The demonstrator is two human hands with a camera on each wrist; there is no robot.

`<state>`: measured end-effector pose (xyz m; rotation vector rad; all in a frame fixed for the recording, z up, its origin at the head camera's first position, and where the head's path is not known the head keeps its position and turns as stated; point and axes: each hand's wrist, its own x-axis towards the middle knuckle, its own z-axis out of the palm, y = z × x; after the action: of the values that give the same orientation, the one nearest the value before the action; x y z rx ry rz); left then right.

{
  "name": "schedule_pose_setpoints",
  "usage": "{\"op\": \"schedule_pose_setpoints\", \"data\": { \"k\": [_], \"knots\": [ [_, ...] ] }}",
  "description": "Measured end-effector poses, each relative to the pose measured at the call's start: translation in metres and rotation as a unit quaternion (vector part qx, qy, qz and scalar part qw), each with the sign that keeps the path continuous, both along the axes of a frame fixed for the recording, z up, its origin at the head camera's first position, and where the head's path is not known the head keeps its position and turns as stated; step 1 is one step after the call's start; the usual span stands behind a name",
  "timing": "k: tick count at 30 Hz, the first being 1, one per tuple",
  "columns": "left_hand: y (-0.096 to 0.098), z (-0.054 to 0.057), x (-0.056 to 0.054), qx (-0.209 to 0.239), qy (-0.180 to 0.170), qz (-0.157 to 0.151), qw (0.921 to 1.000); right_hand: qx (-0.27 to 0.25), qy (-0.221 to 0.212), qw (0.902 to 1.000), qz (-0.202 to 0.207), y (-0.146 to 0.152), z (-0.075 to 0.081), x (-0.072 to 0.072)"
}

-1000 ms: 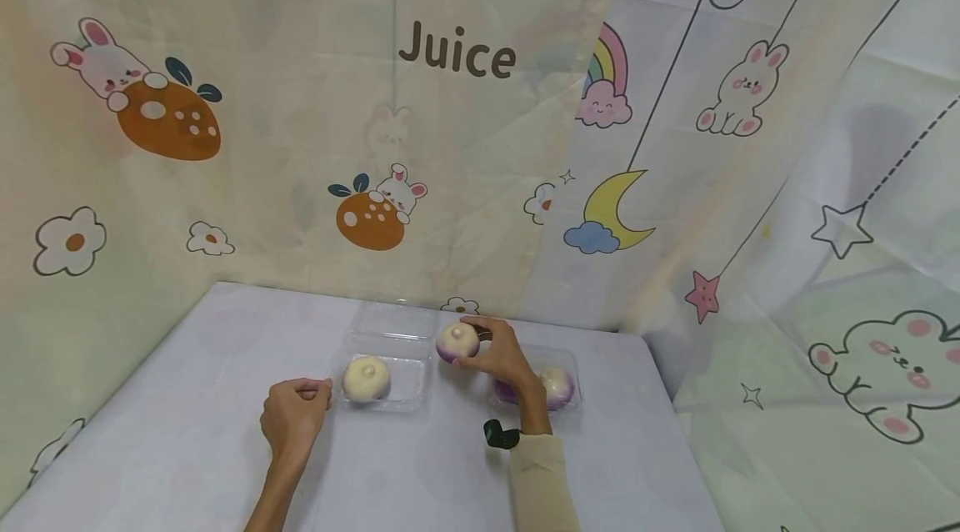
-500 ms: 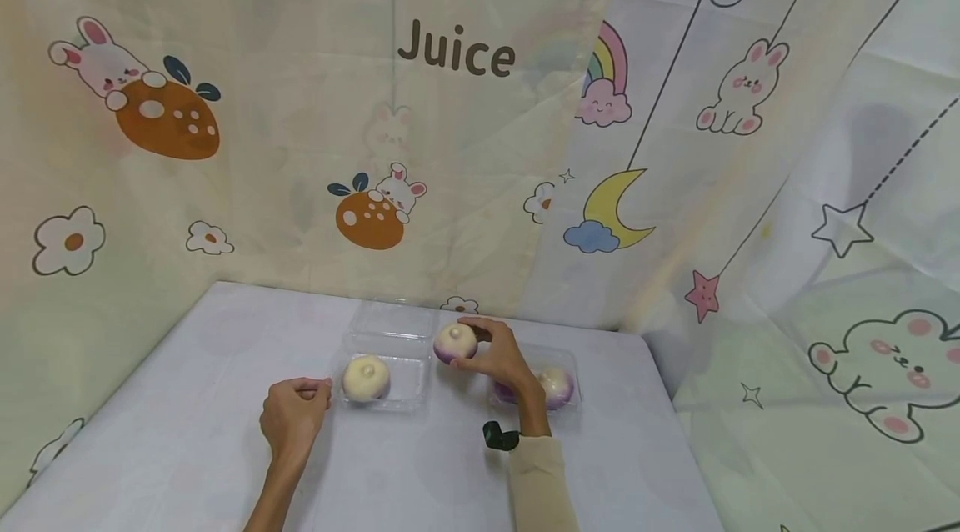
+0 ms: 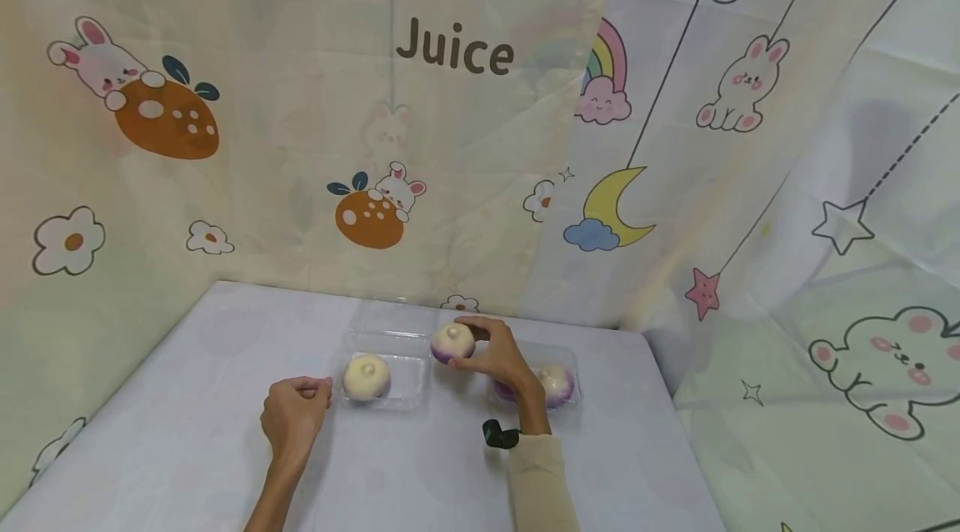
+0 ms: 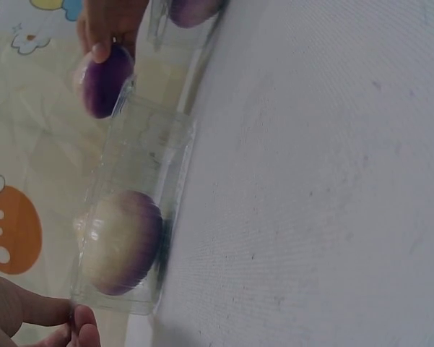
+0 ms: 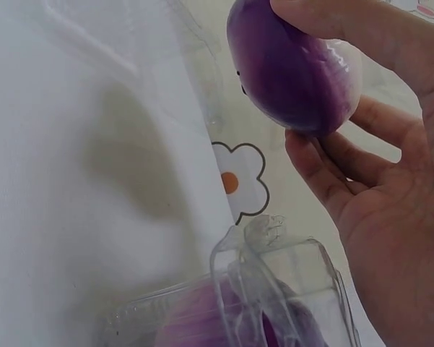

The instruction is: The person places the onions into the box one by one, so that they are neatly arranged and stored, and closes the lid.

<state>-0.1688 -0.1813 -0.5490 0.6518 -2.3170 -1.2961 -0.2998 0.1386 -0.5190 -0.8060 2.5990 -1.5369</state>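
Observation:
My right hand (image 3: 498,357) holds a round purple-and-cream toy turnip (image 3: 453,343) with a nub on top, above the table, thumb and fingers at its sides. Its purple underside (image 5: 296,72) shows in the right wrist view. To its left lies an open clear plastic clamshell box (image 3: 407,382), with one similar turnip (image 3: 366,377) in the left part of its base. My left hand (image 3: 294,415) pinches the box's left edge between thumb and fingers; in the left wrist view these fingertips (image 4: 83,318) are right at the rim. The box's right part shows no turnip.
Behind my right wrist, a second clear box (image 3: 573,361) holds more purple-and-cream turnips (image 3: 557,387), partly hidden. A dark green wrist piece (image 3: 498,434) sits by my right cuff. A printed curtain (image 3: 465,265) hangs behind the white table (image 3: 187,399).
My right hand has drifted slightly left with the turnip, toward the open box. The left hand stays at the box's edge.

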Motion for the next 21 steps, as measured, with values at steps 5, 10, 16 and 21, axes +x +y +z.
{"op": "schedule_pose_setpoints", "data": {
  "k": [5,10,16,21],
  "knots": [
    [0.0007,0.0008,-0.0001,-0.001,-0.001,0.004,1.0,0.002,-0.002,1.0,0.006,-0.0012,0.0035,0.0022],
    [0.0009,0.0011,-0.0004,-0.003,0.007,-0.003,1.0,0.003,-0.001,1.0,0.007,-0.0023,0.0044,0.0032],
    [0.0008,0.0007,-0.0008,-0.001,0.003,-0.002,1.0,0.009,-0.01,0.9999,0.01,-0.0035,0.0038,0.0023],
    [0.0009,-0.0001,-0.001,-0.003,-0.002,0.002,1.0,0.012,-0.013,0.9996,0.022,-0.0059,0.0047,0.0025]
  ]
}}
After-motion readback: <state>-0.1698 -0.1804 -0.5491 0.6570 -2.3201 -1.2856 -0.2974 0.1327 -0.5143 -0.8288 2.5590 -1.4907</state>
